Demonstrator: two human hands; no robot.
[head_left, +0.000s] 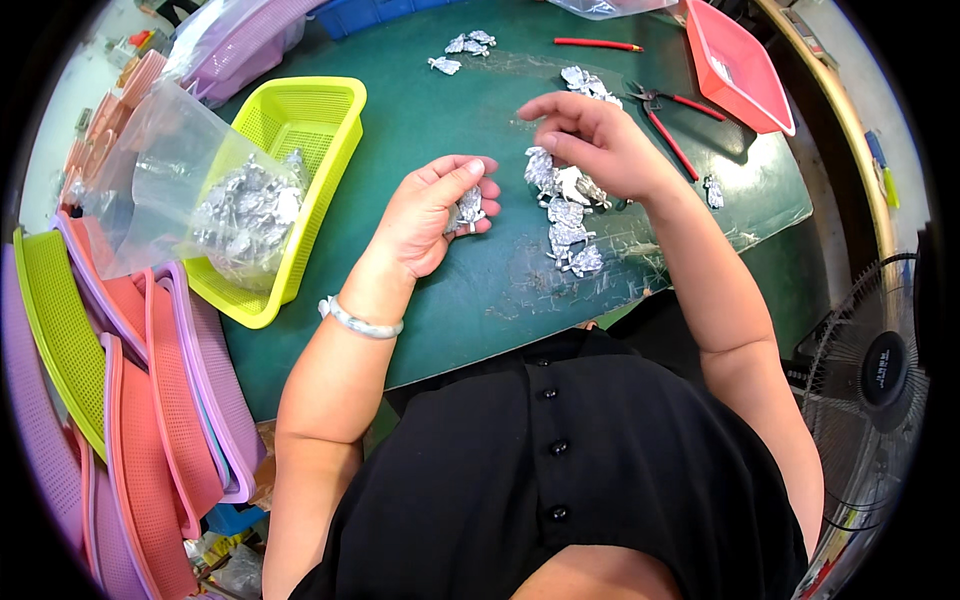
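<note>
In the head view, my left hand [425,205] grips a small silvery metal piece [470,206] between thumb and fingers, raised over the green tabletop [440,330]. My right hand [605,150] has its thumb and index finger parted, above the upper end of a row of similar metal pieces [568,228]; I cannot tell whether I touch one, since my hand hides part of that end. Red-handled pliers [672,146] lie just beyond my right wrist, near a pink tray [740,65], with a red stick [598,44] farther up. On my left, a yellow-green basket [347,92] holds a clear plastic bag [150,185] of silvery pieces, which spills over its rim; stacked baskets [140,480] crowd the table's left edge, and a fan [885,370] stands at far right.
</note>
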